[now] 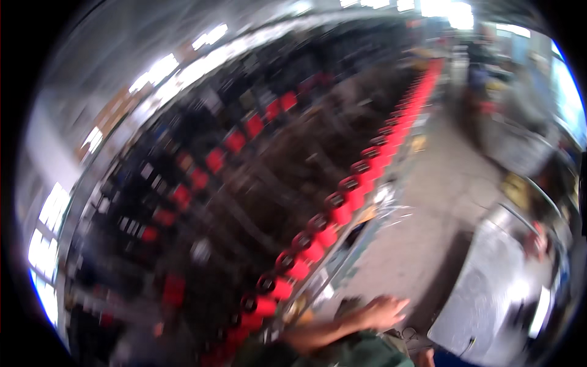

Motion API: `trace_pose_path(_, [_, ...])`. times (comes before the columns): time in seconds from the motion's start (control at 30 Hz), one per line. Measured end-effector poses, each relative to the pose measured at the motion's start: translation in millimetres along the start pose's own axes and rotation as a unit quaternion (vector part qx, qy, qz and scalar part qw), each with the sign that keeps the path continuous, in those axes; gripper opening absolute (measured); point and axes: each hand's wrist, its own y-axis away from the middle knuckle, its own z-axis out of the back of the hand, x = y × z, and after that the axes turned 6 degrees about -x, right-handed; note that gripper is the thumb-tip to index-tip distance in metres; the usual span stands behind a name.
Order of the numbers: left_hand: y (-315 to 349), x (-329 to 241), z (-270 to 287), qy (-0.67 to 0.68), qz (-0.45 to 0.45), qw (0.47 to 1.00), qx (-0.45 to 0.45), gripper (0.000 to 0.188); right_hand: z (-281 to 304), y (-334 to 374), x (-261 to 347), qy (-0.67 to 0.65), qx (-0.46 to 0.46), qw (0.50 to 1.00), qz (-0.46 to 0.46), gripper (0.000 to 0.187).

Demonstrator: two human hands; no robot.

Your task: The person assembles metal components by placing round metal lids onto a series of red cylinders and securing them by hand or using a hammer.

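My left hand reaches in from the lower edge, its bare forearm below a dark green sleeve. The fingers are stretched out and look a little apart, with nothing visible in them. The hand is over the aisle floor, to the right of a long row of red spools of yarn with dark round ends, and touches none of them. At the bottom edge only a small piece of my right hand shows. Its fingers are cut off and blurred, so what it holds is hidden.
The spool row runs along a long dark machine on the left, with more red spools further in. A grey metal cart stands close on the right, another pale bin beyond it. Between them runs the concrete aisle.
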Motion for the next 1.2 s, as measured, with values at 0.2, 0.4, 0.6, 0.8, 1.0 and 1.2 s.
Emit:
trace_pose_path(0.2, [-139, 93, 48, 0.057, 0.101, 0.957, -0.265, 0.035, 178, -262, 278, -0.13, -0.129, 0.978, 0.1, 0.023])
trace_pose_path(0.4, [-347, 143, 78, 0.171, 0.138, 0.945, -0.24, 0.035, 205, -375, 479, 0.031, -0.059, 0.98, 0.186, 0.027])
trace_pose_path(0.6, [-659, 142, 191, 0.145, 0.038, 0.988, -0.048, 0.035, 256, -409, 540, -0.22, -0.112, 0.967, 0.06, 0.025])
trace_pose_path(0.8, [-939, 182, 234, 0.123, -0.041, 0.99, 0.056, 0.039, 262, -502, 466, -0.221, -0.196, 0.923, -0.247, 0.035])
trace_pose_path(1.0, [-1166, 186, 244, 0.194, 0.028, 0.98, 0.018, 0.036, 389, -610, 658, -0.101, -0.062, 0.958, -0.261, 0.029])
trace_pose_path(1.2, [-1361, 234, 345, 0.306, 0.043, 0.951, -0.017, 0.036, 568, -896, 888, 0.034, -0.105, 0.993, -0.044, 0.027])
